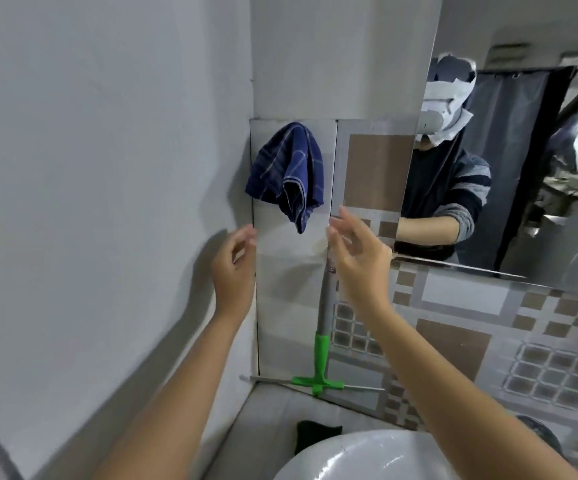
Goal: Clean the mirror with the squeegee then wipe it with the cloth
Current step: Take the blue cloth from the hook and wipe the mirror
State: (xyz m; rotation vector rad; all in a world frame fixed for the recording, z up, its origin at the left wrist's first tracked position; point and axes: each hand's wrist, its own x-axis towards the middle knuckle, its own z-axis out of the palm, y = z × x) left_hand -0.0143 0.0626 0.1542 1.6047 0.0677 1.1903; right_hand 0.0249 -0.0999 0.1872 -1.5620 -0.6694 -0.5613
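Note:
A dark blue checked cloth (286, 171) hangs on the tiled wall in the corner. Below it a squeegee (322, 344) with a grey handle and green head stands upright against the tiles, its blade on the ledge. My left hand (234, 271) is raised just below and left of the cloth, fingers apart, holding nothing. Just right of the cloth's lower tip is my right hand (357, 258), open, in front of the squeegee handle's top. The mirror (523, 161) fills the upper right and reflects a person.
A white basin (350, 459) lies at the bottom centre with a dark green sponge (317, 433) behind it. A plain grey wall (107, 168) closes the left side. Patterned brown and grey tiles (471, 341) run under the mirror.

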